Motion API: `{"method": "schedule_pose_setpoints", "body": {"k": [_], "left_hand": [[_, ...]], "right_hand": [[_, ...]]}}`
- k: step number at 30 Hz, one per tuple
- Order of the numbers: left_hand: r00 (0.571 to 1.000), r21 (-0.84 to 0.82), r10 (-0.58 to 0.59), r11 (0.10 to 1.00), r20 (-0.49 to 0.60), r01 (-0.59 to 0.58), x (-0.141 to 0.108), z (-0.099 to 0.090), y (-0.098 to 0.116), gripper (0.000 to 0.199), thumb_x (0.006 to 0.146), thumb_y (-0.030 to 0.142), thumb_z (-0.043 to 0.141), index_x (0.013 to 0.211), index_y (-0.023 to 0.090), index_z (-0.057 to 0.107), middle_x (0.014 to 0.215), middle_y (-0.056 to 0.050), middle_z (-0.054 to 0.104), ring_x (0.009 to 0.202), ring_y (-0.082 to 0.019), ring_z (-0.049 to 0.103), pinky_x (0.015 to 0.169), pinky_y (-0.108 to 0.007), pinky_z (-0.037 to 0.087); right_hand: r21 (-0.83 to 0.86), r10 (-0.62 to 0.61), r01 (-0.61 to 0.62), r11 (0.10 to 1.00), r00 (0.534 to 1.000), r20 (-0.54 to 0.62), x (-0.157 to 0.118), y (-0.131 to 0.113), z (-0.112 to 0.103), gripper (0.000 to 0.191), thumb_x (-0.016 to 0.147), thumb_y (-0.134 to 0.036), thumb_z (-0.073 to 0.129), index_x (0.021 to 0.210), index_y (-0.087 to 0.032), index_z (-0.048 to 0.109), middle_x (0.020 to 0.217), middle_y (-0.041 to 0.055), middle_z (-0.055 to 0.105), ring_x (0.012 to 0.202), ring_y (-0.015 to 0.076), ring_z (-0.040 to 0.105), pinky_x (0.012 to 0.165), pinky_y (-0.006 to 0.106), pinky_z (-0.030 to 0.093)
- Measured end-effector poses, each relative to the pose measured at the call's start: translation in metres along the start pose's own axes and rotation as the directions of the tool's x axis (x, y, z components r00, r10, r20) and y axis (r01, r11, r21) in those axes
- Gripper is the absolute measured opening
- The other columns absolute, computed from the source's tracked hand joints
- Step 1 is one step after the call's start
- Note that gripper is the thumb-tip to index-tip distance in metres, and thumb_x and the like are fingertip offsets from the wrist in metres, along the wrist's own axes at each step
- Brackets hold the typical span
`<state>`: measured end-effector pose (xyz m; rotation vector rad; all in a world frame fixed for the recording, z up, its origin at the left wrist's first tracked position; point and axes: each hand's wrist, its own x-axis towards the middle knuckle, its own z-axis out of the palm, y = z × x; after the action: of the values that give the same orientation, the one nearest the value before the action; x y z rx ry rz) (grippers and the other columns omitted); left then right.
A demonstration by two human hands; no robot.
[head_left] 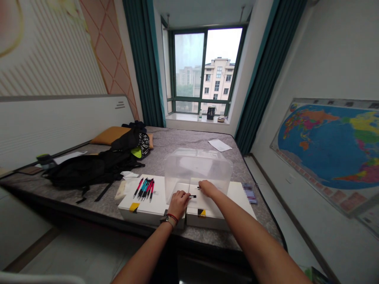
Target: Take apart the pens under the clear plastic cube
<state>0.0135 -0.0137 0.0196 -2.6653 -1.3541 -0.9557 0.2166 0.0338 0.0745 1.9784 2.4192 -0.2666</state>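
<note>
Head-worn view, facing forward and down, close above left hand [178, 205], right hand [208, 188]

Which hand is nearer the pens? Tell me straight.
Left. The left hand is closer, just to the right of the pens. The right hand is farther off, further to the right, beyond the left hand.
</note>
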Motion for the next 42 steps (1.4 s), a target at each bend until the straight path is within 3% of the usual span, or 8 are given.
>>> {"method": "schedule_pose_setpoints", "body": {"k": [10,16,18,21,24,27,34,42], "left_hand": [[1.000,0.011,0.000,1.000,-0.012,0.000,0.000,0.001,0.000,0.022,0.094,0.031,0.045,0.104,0.024,0.063,0.091,-0.005,0.057,0.088,-0.019,0.051,0.077,-0.033,0.039],[1.000,0.015,-0.016,1.000,-0.001,0.016,0.000,0.001,-0.001,0.021,0.094,0.030,0.045,0.105,0.024,0.062,0.092,-0.005,0.058,0.089,-0.019,0.051,0.077,-0.034,0.038],[1.000,0.011,-0.018,1.000,-0.003,0.018,0.000,0.001,-0.001,0.020,0.094,0.029,0.046,0.105,0.024,0.062,0.092,-0.005,0.058,0.089,-0.019,0.051,0.077,-0.034,0.037],[1.000,0.008,-0.023,1.000,-0.006,0.023,0.000,0.001,0.000,0.020,0.093,0.030,0.047,0.104,0.024,0.062,0.092,-0.005,0.059,0.089,-0.019,0.051,0.078,-0.034,0.037],[1.000,0.007,-0.030,1.000,-0.005,0.030,0.000,0.001,0.000,0.019,0.093,0.029,0.048,0.104,0.024,0.063,0.092,-0.005,0.059,0.089,-0.019,0.051,0.077,-0.034,0.038],[1.000,-0.001,-0.027,1.000,0.002,0.027,0.000,0.002,-0.001,0.019,0.093,0.029,0.048,0.105,0.025,0.063,0.092,-0.004,0.059,0.089,-0.019,0.051,0.077,-0.033,0.038],[0.999,0.005,-0.032,0.999,-0.010,0.032,0.001,0.005,-0.003,0.021,0.092,0.031,0.049,0.106,0.026,0.064,0.091,-0.005,0.058,0.089,-0.019,0.051,0.077,-0.032,0.039],[1.000,0.019,-0.011,1.000,-0.006,0.011,0.000,0.005,-0.004,0.023,0.092,0.031,0.048,0.107,0.025,0.064,0.091,-0.005,0.058,0.087,-0.019,0.051,0.076,-0.032,0.040]], "right_hand": [[0.074,0.099,-0.096,0.993,0.994,-0.047,0.004,0.000,0.020,0.021,0.085,-0.010,0.051,0.095,-0.008,0.070,0.103,0.0199,0.067,0.095,0.0238,0.063,0.082,0.027,0.043],[0.245,0.163,-0.114,0.963,0.969,-0.187,-0.010,-0.001,0.031,0.020,0.084,-0.008,0.050,0.093,-0.012,0.068,0.102,0.0155,0.065,0.093,0.0211,0.062,0.081,0.029,0.045],[0.532,0.260,-0.092,0.842,0.932,-0.251,-0.014,-0.004,0.041,0.016,0.084,-0.012,0.052,0.088,-0.014,0.067,0.094,0.0123,0.067,0.085,0.0196,0.063,0.076,0.029,0.048],[0.905,0.378,0.004,0.426,0.908,-0.182,-0.021,-0.007,0.061,0.011,0.079,-0.024,0.060,0.084,-0.016,0.066,0.079,0.0075,0.067,0.070,0.0186,0.064,0.063,0.031,0.053],[0.986,0.403,0.119,0.118,0.902,-0.157,-0.029,-0.008,0.077,0.022,0.067,-0.032,0.071,0.081,-0.016,0.065,0.076,0.0057,0.067,0.071,0.0195,0.065,0.065,0.035,0.056],[0.981,0.396,0.193,-0.020,0.903,-0.170,-0.035,-0.006,0.080,0.032,0.058,-0.034,0.078,0.082,-0.017,0.065,0.083,0.0068,0.071,0.078,0.0205,0.066,0.074,0.037,0.055],[0.966,0.261,0.237,0.102,0.931,-0.256,-0.039,-0.003,0.076,0.033,0.055,-0.030,0.082,0.080,-0.016,0.067,0.084,0.0083,0.073,0.082,0.0219,0.068,0.084,0.039,0.051],[0.952,0.217,0.244,0.184,0.935,-0.282,-0.040,-0.005,0.074,0.031,0.058,-0.033,0.079,0.082,-0.016,0.069,0.085,0.0090,0.074,0.082,0.0231,0.069,0.085,0.040,0.051]]}}
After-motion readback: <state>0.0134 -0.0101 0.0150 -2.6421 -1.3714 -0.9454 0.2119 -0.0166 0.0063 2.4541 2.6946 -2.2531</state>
